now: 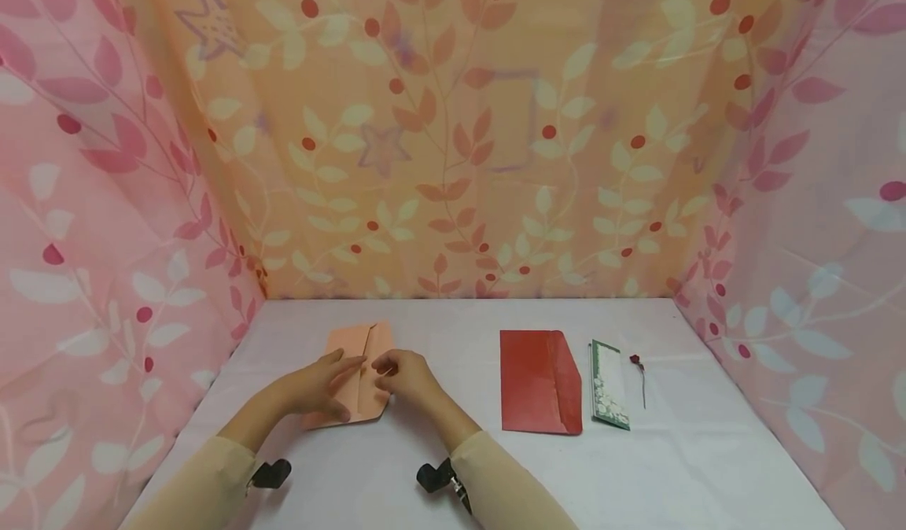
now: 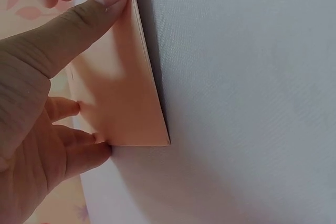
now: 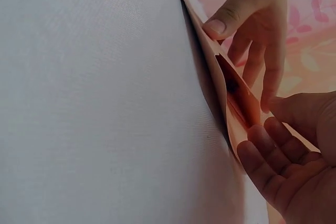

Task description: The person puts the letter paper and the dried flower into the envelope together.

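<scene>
A peach envelope (image 1: 348, 343) lies at the left of the table, with its flap at the right side. My left hand (image 1: 318, 384) rests on it, thumb near the front edge and the other fingers spread across its face. In the left wrist view the thumb (image 2: 100, 9) presses close to the envelope's long edge. At the flap is my right hand (image 1: 410, 380), its fingers bent loosely, with a gap between thumb and index. The right wrist view shows these fingertips (image 3: 257, 135) touching the envelope beside its gaping mouth (image 3: 236, 90); its inside looks dark orange.
Right of the hands lies a red envelope (image 1: 527, 380). Beside it are a green-edged white card with a floral print (image 1: 609, 384) and a small dark red flower on a stem (image 1: 639, 373). Patterned cloth walls (image 1: 439, 160) enclose the white table (image 1: 679, 467).
</scene>
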A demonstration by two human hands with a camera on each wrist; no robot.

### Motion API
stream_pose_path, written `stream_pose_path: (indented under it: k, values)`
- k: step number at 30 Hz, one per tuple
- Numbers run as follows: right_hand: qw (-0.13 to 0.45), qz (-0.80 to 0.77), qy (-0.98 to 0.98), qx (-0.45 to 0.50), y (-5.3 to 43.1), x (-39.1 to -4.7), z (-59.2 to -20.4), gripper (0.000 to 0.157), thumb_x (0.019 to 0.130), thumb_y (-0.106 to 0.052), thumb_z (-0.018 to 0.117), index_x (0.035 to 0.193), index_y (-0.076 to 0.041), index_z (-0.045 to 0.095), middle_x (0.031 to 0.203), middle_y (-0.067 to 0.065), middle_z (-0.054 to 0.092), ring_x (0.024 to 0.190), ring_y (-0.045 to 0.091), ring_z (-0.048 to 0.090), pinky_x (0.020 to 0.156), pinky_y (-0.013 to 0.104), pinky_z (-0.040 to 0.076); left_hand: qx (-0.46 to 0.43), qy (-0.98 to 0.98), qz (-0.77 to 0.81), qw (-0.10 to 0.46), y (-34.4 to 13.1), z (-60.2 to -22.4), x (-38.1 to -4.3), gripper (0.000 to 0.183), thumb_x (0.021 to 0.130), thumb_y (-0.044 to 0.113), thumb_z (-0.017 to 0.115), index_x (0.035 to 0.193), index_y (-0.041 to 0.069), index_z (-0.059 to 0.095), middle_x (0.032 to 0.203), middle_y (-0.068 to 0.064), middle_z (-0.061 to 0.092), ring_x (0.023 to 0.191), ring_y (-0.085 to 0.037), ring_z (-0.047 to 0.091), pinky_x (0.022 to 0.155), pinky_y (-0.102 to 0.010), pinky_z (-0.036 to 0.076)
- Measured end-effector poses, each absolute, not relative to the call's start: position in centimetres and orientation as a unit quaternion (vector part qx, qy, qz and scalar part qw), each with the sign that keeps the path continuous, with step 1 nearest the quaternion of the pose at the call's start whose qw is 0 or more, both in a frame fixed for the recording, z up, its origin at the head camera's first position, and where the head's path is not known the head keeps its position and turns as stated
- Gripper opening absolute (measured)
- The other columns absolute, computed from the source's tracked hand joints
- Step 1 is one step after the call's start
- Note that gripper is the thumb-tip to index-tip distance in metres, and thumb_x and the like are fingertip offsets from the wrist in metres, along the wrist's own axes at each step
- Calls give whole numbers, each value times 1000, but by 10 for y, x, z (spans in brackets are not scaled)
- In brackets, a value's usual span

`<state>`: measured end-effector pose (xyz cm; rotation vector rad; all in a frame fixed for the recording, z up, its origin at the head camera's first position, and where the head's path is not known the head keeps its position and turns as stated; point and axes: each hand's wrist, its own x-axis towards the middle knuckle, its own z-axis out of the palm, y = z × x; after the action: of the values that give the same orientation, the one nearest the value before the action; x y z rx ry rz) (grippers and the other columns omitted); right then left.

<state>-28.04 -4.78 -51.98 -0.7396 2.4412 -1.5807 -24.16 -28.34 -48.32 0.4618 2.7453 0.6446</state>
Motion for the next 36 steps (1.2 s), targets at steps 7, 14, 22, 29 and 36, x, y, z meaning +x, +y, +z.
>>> stream_pose_path:
  k: [7,14,22,29,36]
  values:
    - [50,-489,829,-268,-43,-273,-512,22,86,-6,79,107,-11,76,100,-1,74,85,4,65,73,19,53,159,953,226,120,-288,-489,-239,95,78,45,88,157,20,41,163,-33,23,148,-55,27,109,-74,32]
    - [33,-452,848,-276,-32,-262,-498,24,86,-9,79,110,-12,76,104,1,74,91,15,69,72,19,53,195,951,234,55,-289,-481,-232,83,86,45,82,152,10,46,160,-30,33,146,-52,32,111,-70,33]
    - [16,-428,856,-290,-15,-250,-485,24,88,-11,77,112,-13,76,107,-1,73,96,21,69,77,21,52,213,947,239,-13,-275,-469,-216,68,89,42,79,145,12,55,154,-23,46,139,-46,47,109,-65,40]
    - [-4,-413,862,-295,-1,-242,-481,24,89,-13,77,113,-17,75,109,-6,71,97,16,68,80,22,53,231,940,248,-43,-264,-468,-208,62,90,37,80,143,14,58,154,-19,47,139,-42,49,108,-62,43]
    - [-15,-423,858,-293,15,-235,-477,24,90,-13,76,113,-20,75,110,-8,71,98,16,68,81,24,54,246,931,269,-34,-250,-462,-203,60,91,38,78,143,16,58,155,-17,46,140,-41,47,108,-62,43]
